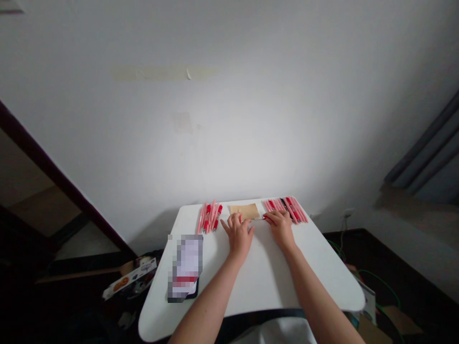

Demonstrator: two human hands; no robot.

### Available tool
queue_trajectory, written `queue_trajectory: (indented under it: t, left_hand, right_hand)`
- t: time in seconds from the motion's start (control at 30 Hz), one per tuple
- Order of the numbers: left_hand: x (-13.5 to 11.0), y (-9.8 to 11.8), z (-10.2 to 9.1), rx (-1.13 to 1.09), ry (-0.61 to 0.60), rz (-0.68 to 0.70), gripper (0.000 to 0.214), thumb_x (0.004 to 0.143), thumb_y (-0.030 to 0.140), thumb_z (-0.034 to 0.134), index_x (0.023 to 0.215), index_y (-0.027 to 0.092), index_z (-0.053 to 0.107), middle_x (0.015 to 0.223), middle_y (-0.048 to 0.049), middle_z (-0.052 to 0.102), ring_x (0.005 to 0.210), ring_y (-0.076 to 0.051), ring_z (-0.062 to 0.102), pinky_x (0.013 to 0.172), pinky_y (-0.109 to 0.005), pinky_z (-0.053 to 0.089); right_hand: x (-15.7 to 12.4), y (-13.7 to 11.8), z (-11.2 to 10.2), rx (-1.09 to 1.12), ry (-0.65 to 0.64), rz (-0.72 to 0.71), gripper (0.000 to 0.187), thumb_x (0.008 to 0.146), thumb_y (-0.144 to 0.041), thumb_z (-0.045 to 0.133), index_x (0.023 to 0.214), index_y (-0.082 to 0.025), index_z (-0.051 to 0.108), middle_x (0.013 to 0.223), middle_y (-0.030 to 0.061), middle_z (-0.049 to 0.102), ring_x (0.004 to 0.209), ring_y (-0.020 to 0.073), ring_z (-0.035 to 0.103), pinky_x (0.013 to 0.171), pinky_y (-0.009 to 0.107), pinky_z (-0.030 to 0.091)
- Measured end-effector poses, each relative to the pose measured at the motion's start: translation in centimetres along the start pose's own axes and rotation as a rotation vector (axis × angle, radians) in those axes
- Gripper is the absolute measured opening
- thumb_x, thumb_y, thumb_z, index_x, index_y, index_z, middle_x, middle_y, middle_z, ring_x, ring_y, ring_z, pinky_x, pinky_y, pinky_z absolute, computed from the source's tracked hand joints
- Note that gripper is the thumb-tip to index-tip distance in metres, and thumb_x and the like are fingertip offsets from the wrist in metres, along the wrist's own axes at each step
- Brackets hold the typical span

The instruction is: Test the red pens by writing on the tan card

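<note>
On a small white table (258, 282), my left hand (238, 233) lies flat with fingers spread, fingertips touching the near edge of a brown paper piece (245, 210). My right hand (280, 224) has its fingers curled around a thin pen (260, 218) that points left toward the paper. A pile of red and pink pens (210, 217) lies left of the paper. Another row of red pens (287, 209) lies at the far right, just beyond my right hand.
A phone-sized flat object (185, 267) rests on the table's left side. A white wall rises right behind the table. Boxes and clutter (129, 281) sit on the dark floor at left; green cables (373, 279) lie on the floor at right.
</note>
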State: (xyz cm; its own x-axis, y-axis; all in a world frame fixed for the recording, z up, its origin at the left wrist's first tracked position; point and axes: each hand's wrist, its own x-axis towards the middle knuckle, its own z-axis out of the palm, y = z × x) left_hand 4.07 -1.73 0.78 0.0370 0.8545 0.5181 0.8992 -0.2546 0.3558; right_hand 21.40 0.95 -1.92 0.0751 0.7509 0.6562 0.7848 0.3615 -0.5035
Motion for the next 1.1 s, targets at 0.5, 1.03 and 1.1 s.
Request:
queue_trajectory:
  t: [0.5,1.03,1.1]
  left_hand:
    - [0.5,0.0,0.3,-0.030,-0.045,-0.036,0.014,0.076,0.030,0.069,0.088,0.034,0.074,0.133,-0.0018,0.053,0.131,-0.029,0.037,0.110,-0.071,0.009]
    - [0.6,-0.1,1.4,0.006,-0.053,0.007,0.006,0.076,0.028,0.066,0.076,0.027,0.073,0.139,-0.0007,0.050,0.134,-0.031,0.034,0.109,-0.074,0.005]
    - [0.6,-0.1,1.4,0.001,-0.056,0.007,0.006,0.075,0.027,0.067,0.075,0.027,0.073,0.139,-0.0011,0.050,0.134,-0.031,0.033,0.109,-0.074,0.005]
  right_hand:
    - [-0.2,-0.6,-0.3,-0.077,-0.092,-0.044,0.020,0.086,-0.022,0.057,0.092,-0.029,0.074,0.093,0.0031,0.071,0.100,0.0258,0.045,0.090,0.043,0.030]
    - [0.0,-1.6,-1.1,-0.141,-0.075,-0.114,0.021,0.088,-0.022,0.054,0.092,-0.030,0.073,0.096,0.0026,0.070,0.103,0.0259,0.045,0.091,0.043,0.028]
    - [0.0,-1.7,-1.1,-0.141,-0.065,-0.118,0.021,0.088,-0.022,0.054,0.092,-0.031,0.073,0.096,0.0024,0.070,0.104,0.0259,0.045,0.092,0.043,0.028]
